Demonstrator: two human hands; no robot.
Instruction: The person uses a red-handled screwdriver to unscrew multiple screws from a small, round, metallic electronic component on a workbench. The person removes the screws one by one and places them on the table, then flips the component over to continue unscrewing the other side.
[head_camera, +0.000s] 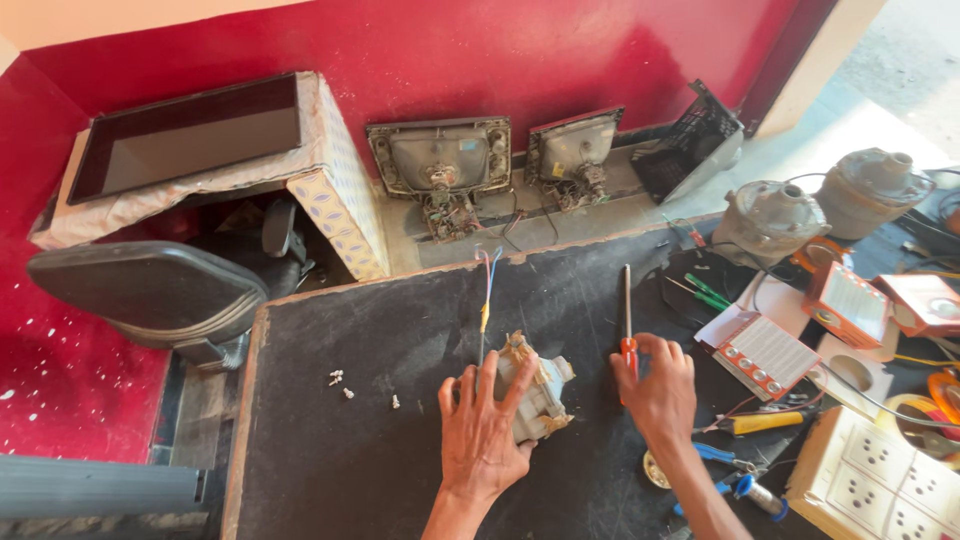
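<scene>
A dark, scuffed bench (350, 400) stands against a red wall (480, 60), with old tube backs propped on the floor at the far side; near the middle of the bench lies a small grey motor (540, 395), dusty and worn, with a bundle of blue, yellow and red wires (485, 300) running from it toward the far edge. The left hand (480, 430) lies over the motor's left side, its grip closed around the housing and pinning it to the bench. The right hand (660, 395), just right of the motor, is closed on the red handle of a screwdriver (627, 310), whose shaft points away toward the wall and touches nothing. A few loose screws (345, 383) lie to the left, well apart from the motor; to the right are green screwdrivers (705, 292), red and white boxes (850, 300), a white socket board (880, 480) and two grey housings (765, 215). By the look of it, the motor is being opened up, screws already out; the next move seems to call for turning the screwdriver round, setting its tip on a fastener or seam, while the left hand keeps the housing steady.
</scene>
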